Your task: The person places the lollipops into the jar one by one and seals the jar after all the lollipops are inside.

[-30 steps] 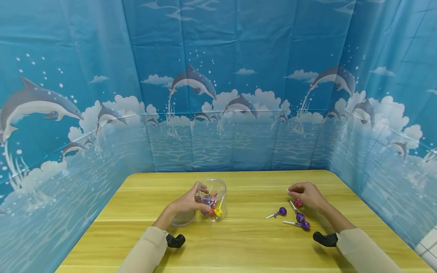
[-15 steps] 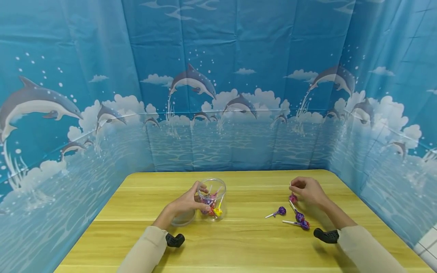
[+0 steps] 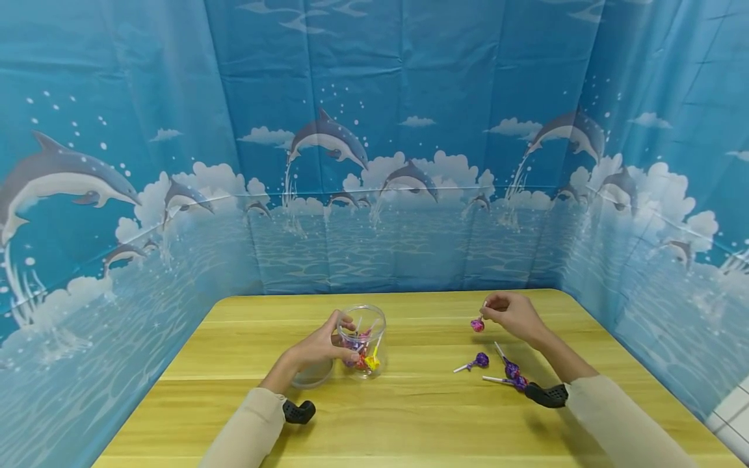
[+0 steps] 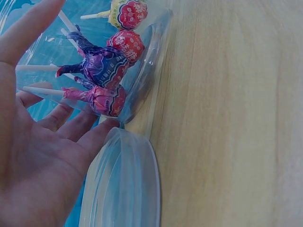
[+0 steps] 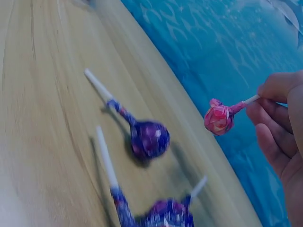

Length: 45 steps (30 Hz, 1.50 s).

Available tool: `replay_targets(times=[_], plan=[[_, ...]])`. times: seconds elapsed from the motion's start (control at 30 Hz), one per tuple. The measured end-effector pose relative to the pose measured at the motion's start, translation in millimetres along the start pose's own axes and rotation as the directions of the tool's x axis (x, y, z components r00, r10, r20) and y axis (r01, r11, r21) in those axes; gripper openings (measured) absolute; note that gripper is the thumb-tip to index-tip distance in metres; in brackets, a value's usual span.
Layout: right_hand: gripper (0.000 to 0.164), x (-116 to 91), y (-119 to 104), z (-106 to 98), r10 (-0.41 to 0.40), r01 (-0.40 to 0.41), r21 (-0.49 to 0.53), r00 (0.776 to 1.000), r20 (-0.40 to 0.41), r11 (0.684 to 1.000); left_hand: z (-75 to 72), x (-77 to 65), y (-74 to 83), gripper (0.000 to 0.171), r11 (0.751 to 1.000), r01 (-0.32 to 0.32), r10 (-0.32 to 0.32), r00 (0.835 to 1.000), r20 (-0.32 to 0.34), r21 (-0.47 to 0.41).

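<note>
My left hand [image 3: 316,352] grips a clear plastic jar [image 3: 381,348] from its left side, thumb in front and fingers behind. The jar stands upright without a cover. Several wrapped lollipops lie inside it, among them a yellow one [image 4: 128,13], a red one [image 4: 127,45] and a pink one [image 4: 108,100]. At the right, my right hand [image 3: 516,317] pinches the white stick of a pink lollipop [image 5: 218,118], its wrapped head hanging down, raised over the table. Three purple-wrapped lollipops [image 3: 481,360] lie on the table nearer the front, two of them close together under the right forearm.
A round translucent lid [image 4: 125,184] lies on the yellow wood-grain table [image 3: 404,422], just left of the jar and partly behind the left wrist. A blue dolphin-print curtain [image 3: 374,247] hangs along the table's back and sides.
My right hand has tilted the pink lollipop upright by its stick, lifted it off the table and carried it left. The left hand has kept its grip on the jar.
</note>
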State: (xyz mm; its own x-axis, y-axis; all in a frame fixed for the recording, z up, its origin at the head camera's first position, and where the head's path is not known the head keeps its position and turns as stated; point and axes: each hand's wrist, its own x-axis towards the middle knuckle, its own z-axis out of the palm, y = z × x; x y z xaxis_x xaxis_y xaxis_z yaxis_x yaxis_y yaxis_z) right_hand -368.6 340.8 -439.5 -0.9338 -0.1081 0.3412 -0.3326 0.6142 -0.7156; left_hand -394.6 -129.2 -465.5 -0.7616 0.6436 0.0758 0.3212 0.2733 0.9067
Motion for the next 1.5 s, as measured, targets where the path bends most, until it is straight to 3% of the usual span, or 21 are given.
replay_targets(times=[0.57, 0.87, 1.2, 1.5], plan=[[0.009, 24.6, -53.0, 30.4, -0.146, 0.140, 0.081, 0.987, 0.068, 0.987, 0.0, 1.0, -0.8, 0.070, 1.000, -0.002, 0.002, 1.000, -0.003, 0.002], [0.011, 43.2, -96.4, 51.0, -0.246, 0.232, 0.155, 0.966, 0.077, 0.960, -0.7, 1.3, -1.8, 0.070, 1.000, -0.004, 0.004, 1.000, -0.003, 0.004], [0.006, 62.7, -150.6, 86.5, -0.370, 0.337, 0.220, 0.919, 0.133, 0.916, -1.8, 3.0, 2.9, 0.078, 1.000, -0.001, 0.001, 1.000, -0.017, 0.008], [0.007, 72.2, -163.0, 121.3, -0.433, 0.390, 0.208, 0.869, 0.239, 0.897, 0.4, 1.1, -0.1, 0.077, 1.000, 0.015, -0.015, 1.000, -0.017, 0.003]])
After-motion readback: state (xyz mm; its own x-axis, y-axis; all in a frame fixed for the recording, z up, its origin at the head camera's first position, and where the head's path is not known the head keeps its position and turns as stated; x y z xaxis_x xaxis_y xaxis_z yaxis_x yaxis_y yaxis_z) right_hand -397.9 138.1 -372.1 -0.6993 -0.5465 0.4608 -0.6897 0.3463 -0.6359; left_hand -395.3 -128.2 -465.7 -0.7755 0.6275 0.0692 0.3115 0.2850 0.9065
